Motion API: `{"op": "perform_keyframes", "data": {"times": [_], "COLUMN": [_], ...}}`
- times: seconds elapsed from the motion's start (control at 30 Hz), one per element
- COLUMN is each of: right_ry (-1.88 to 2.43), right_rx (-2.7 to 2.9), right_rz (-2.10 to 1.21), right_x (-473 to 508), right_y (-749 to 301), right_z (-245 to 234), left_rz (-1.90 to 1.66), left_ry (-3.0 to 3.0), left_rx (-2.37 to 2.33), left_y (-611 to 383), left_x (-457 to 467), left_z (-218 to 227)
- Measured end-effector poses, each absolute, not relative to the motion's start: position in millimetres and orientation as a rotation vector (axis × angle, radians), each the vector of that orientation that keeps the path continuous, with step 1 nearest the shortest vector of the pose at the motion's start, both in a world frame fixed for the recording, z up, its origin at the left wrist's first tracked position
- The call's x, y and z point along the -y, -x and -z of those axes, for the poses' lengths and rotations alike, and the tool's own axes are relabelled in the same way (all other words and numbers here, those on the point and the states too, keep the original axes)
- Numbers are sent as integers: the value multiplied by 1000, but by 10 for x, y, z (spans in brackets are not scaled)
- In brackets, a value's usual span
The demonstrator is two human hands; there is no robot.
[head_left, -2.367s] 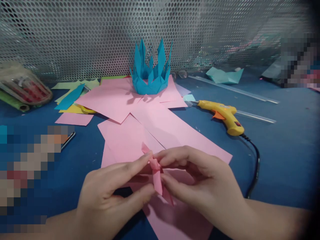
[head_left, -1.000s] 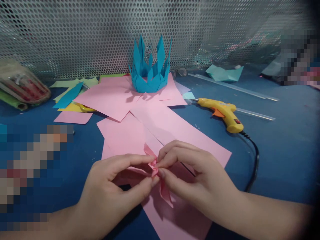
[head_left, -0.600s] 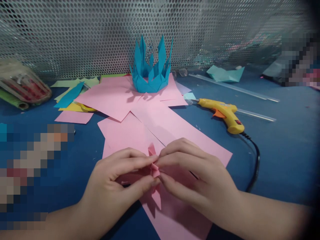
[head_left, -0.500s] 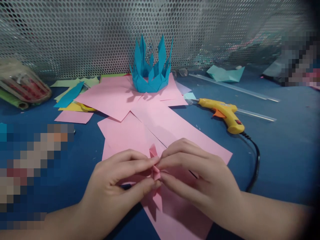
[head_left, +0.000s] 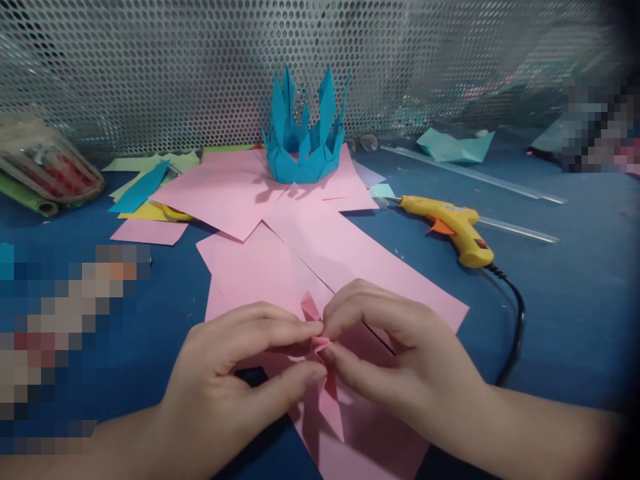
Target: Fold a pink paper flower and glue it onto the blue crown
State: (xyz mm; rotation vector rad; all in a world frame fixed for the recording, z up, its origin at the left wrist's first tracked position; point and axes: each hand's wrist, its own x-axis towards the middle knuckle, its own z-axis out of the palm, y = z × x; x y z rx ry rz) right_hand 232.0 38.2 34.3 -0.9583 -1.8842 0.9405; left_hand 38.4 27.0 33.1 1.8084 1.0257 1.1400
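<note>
Your left hand and right hand pinch the thin, folded pink paper piece on your side of the spiky blue paper crown. Its long way points roughly at the crown; neither hand is nearer.

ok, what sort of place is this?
Probably a papercraft workbench: a yellow glue gun lies on the blue tabletop, a folded blue paper crown stands on pink sheets, and both hands pinch a small folded pink piece.
</note>
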Motion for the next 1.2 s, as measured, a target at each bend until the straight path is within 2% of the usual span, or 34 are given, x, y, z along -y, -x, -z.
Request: {"op": "perform_keyframes", "data": {"times": [0.47, 0.8, 1.2], "right_ry": [972, 834, 926], "right_rx": [1855, 1701, 1821], "right_rz": [-1006, -1357, -1202], "right_x": [-337, -335, -349], "right_y": [-2295, -2319, -2335], "right_z": [-353, -277, -278], "left_rz": [-1163, -1189, -1158], "left_ry": [-1994, -1858, -1852], "left_rx": [-942, -1073, -1020], "left_y": [-390, -385, -372], "left_x": [-281, -257, -256], "left_z": [-386, -351, -344]}}
